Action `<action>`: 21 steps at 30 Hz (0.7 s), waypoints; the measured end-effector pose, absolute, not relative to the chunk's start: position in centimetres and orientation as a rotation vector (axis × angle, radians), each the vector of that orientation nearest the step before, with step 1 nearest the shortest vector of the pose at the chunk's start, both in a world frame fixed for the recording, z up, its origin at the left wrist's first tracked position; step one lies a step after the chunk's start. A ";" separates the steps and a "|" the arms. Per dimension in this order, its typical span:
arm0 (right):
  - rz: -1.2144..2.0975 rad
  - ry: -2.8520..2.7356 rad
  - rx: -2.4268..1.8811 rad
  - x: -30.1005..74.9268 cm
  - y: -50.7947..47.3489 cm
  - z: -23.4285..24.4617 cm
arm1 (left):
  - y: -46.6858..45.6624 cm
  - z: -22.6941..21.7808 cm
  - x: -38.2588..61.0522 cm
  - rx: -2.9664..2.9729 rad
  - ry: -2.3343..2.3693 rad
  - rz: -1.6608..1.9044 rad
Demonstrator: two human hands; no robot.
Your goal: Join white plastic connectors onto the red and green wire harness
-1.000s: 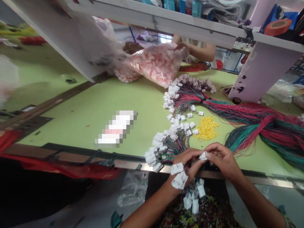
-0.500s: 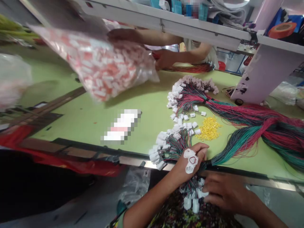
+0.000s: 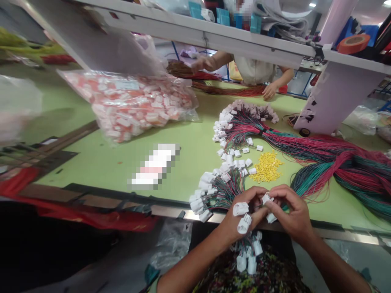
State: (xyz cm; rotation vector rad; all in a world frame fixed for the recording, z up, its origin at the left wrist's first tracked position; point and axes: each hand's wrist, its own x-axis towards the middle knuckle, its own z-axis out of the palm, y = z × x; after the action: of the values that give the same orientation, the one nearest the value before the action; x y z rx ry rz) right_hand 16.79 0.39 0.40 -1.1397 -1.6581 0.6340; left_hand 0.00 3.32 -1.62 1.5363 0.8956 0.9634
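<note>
At the table's front edge, my left hand is closed around wires of a bundle, whose white connectors dangle below it. Two more white connectors rest over the back of this hand. My right hand meets it, thumb and fingers pinching a white connector. Another connector shows just under the pinch. The left fingertips are partly hidden behind the connectors. Close by lies a heap of small yellow pieces. Left of the hands, a fan of white plugs spreads on wires at the edge.
Red, black and green wire bundles cover the right side of the green table. A clear bag of white and orange pieces lies at left behind a blurred-out slip. Across the table, a co-worker's hand is near reddish wires. A shelf spans overhead.
My right hand has risen from the hanging connectors to my left hand and now pinches a connector there. The bag has settled onto the table, and the co-worker's hands have left it.
</note>
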 end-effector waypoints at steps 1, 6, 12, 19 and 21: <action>0.668 -1.600 -1.191 16.9 0.2 -0.2 | 3.2 -1.8 0.0 1.508 0.913 1.004; 0.878 -1.496 -1.278 17.8 -0.3 -1.6 | 2.9 -2.4 0.0 1.591 0.932 1.087; 0.571 -1.785 -1.519 22.6 3.8 -1.7 | 3.0 -2.4 -0.2 1.675 0.945 1.081; 0.225 -2.048 -1.691 25.5 8.3 -2.7 | 3.2 -2.6 -0.2 1.617 0.961 1.044; 0.238 -2.059 -1.685 25.3 8.8 -3.0 | 3.2 -2.8 -0.2 1.583 0.955 1.031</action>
State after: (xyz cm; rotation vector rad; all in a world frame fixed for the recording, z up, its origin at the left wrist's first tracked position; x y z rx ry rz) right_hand 25.31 8.80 -3.03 -1.6846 -2.0594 0.2382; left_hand -0.24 3.19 -2.79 1.5832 0.9550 1.0311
